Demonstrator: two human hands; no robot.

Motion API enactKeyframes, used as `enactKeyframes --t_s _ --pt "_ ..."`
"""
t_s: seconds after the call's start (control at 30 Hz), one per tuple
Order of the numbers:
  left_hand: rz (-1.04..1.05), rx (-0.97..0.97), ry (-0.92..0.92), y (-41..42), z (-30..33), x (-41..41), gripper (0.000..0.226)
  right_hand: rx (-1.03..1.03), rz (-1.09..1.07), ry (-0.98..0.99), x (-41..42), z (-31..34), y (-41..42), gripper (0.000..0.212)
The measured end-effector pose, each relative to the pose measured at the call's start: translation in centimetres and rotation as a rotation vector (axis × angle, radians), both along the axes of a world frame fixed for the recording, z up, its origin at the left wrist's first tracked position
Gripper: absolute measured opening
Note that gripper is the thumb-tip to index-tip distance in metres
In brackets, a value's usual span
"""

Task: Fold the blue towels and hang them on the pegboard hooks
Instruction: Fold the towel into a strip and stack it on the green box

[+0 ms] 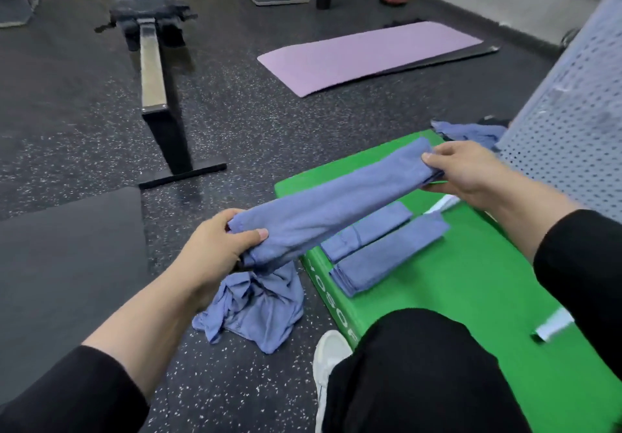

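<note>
Hands apart, you grip one folded blue towel [331, 197] by its ends: your left hand [215, 244] curls round the near end, your right hand [468, 171] pinches the far end, forearms stretched forward. It hangs above the green mat [471, 281], where two folded towels [380, 247] lie near the left edge. A crumpled towel [255, 308] sits on the floor beside it; the pegboard [572, 122] stands at right.

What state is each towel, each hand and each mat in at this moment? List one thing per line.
Held towel: folded lengthwise, stretched between both hands above the green mat.
Left hand: grips the towel's near end.
Right hand: pinches its far end.
Two folded towels: flat, side by side on the green mat.
Crumpled towels: unfolded, heaped on the floor.
Purple mat: unrolled flat.
</note>
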State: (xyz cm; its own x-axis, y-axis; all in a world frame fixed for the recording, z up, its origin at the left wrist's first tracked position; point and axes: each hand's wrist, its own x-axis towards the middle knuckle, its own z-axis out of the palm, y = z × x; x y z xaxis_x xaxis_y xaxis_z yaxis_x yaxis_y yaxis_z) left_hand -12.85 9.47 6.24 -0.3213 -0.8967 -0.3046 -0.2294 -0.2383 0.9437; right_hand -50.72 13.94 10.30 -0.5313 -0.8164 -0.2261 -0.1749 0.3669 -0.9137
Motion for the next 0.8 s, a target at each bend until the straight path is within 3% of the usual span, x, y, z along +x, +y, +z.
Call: enactKeyframes --t_s 0.13,0.4,0.53,0.67,0.8 --pt "0.008 0.080 -0.012 0.3 -4.4 -5.2 0.006 0.110 -0.055 0.060 -5.1 -4.4 0.5 0.013" --pt "-0.019 0.278 -0.036 0.2 -13.0 -12.5 0.010 0.303 -0.114 0.213 -11.4 -13.5 -1.1 0.018" --pt "-0.019 0.317 -0.045 -0.8 -16.0 -14.9 0.010 0.368 -0.138 0.273 -14.1 -17.4 -1.9 0.014" --pt "-0.007 0.299 -0.074 -2.9 -18.0 -16.5 0.026 0.382 -0.136 0.385 -15.6 -20.1 -4.0 0.011" --pt "0.000 0.319 -0.076 -4.1 -19.4 -17.9 0.011 0.428 -0.090 0.464 -16.9 -21.3 -5.5 0.017"
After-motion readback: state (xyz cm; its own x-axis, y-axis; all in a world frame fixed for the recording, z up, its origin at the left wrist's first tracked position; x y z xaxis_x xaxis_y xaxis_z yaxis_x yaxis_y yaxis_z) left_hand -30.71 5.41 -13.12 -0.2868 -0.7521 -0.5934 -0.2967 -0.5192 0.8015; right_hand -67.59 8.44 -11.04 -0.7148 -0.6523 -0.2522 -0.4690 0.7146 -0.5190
